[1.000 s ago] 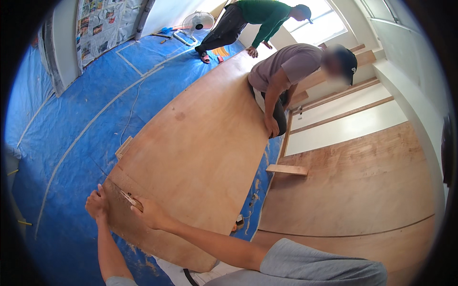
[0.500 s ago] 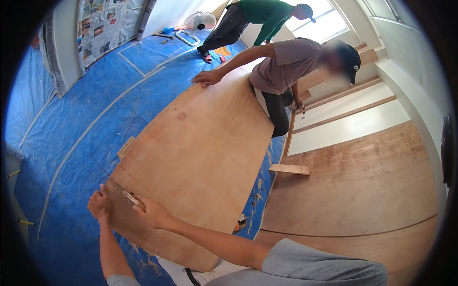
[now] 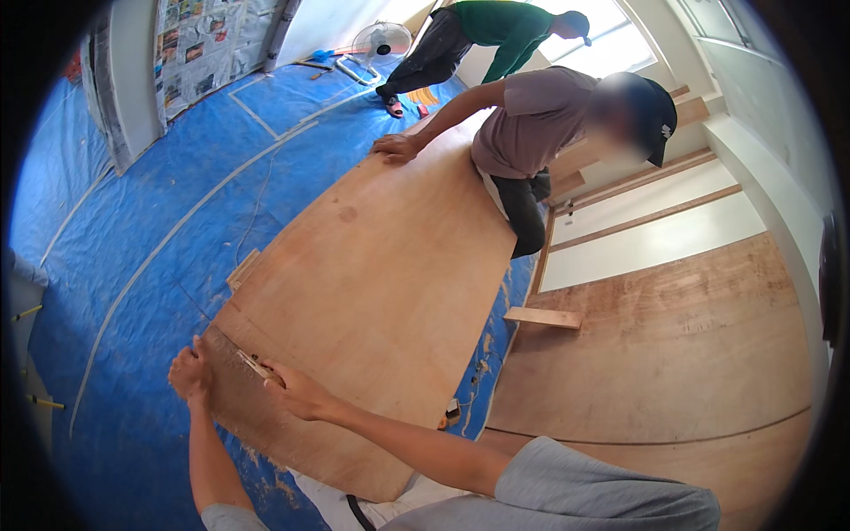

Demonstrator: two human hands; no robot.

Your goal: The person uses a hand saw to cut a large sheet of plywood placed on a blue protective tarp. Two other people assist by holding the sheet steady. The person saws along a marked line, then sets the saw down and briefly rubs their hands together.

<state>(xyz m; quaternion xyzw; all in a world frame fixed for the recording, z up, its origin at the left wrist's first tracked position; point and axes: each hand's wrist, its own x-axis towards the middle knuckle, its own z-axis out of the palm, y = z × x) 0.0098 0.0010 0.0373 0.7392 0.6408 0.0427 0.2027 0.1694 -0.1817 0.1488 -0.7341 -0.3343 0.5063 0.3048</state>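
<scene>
A large plywood sheet (image 3: 372,274) lies in front of me, sloping away to the upper right. My right hand (image 3: 299,392) is closed round the handle of a handsaw (image 3: 251,361). The saw's thin blade runs along a cut near the sheet's near left end and pokes out past its left edge. At that edge, just on the near side of the cut, my left hand (image 3: 190,372) is closed on the plywood; its fingertips are partly hidden. A co-worker's hand (image 3: 397,149) lies on the far part of the same sheet.
The co-worker (image 3: 540,119) kneels at the sheet's far end; another person (image 3: 500,35) bends over behind. Blue sheeting (image 3: 168,212) covers the floor. A fan (image 3: 382,41) stands at the back. A short board (image 3: 544,318) rests by more plywood (image 3: 655,354) on the right.
My right hand has drawn the saw back slightly toward me along the cut. My left hand keeps its hold on the edge. The whole view has shifted a little.
</scene>
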